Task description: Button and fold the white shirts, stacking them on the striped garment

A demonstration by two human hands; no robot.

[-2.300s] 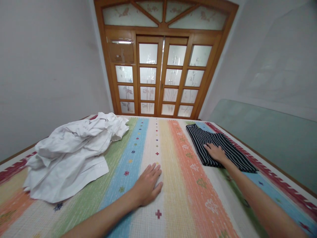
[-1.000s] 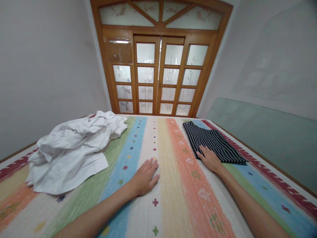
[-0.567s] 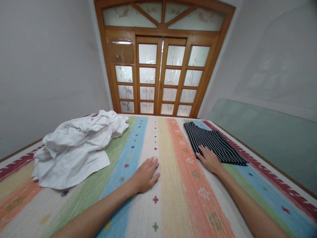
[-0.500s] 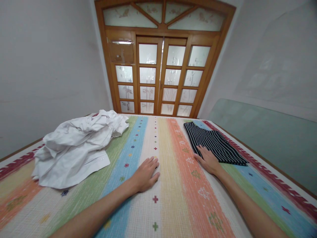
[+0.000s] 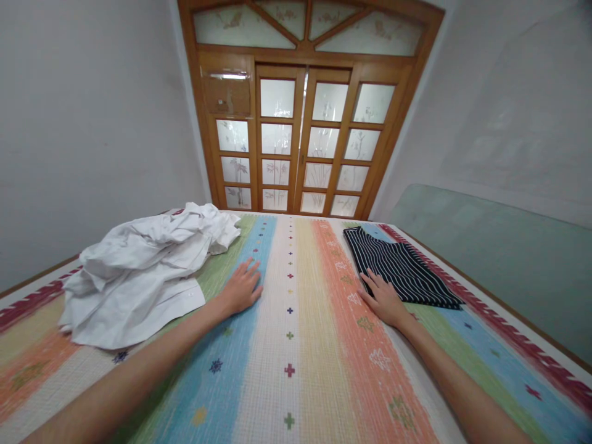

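My left hand (image 5: 241,287) is open above the blue stripe of the tablecloth (image 5: 319,370), fingers apart and pointing forward, with nothing in it. To its left lies a crumpled white garment (image 5: 143,271), heaped up, with a flatter edge toward me. My right hand (image 5: 383,298) rests open at the near left edge of a folded black-and-white striped garment (image 5: 402,262), its fingertips at or just over the cloth. The striped garment lies flat in a neat shape.
The tabletop cloth has coloured stripes with small printed crosses and stars. Wooden doors (image 5: 300,142) with glass panes stand beyond the far edge. A pale green panel (image 5: 481,240) runs along the right side, and grey walls (image 5: 92,123) flank both sides.
My left hand has moved left and forward, from the white middle stripe toward the white garment. My right hand has shifted only slightly left beside the striped garment. Both garments lie as before.
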